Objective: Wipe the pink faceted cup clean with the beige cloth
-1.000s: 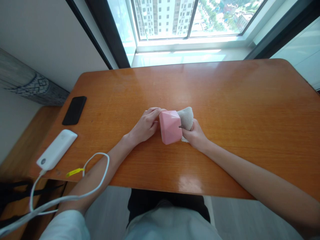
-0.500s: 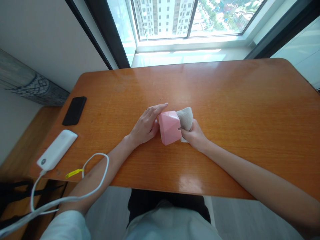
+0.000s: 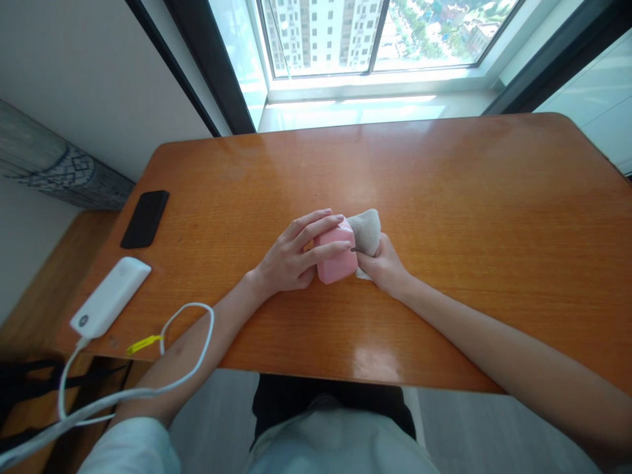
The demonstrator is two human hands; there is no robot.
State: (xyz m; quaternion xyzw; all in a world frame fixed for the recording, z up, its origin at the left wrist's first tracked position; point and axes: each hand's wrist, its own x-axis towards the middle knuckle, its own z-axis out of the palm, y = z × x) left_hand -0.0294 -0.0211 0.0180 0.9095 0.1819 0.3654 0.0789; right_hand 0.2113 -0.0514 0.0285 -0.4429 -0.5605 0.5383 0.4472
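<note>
Head view: pink block (image 3: 336, 266), long axis toward window (image 3: 320, 39).

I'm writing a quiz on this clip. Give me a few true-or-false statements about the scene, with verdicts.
1. The left hand lies with its fingers across a pink faceted object. True.
2. The right hand holds a beige cloth against that object. True.
3. The black phone lies at the right end of the wooden table. False: it lies near the left end.
4. The white power bank lies on the floor. False: it lies on the table.
</note>
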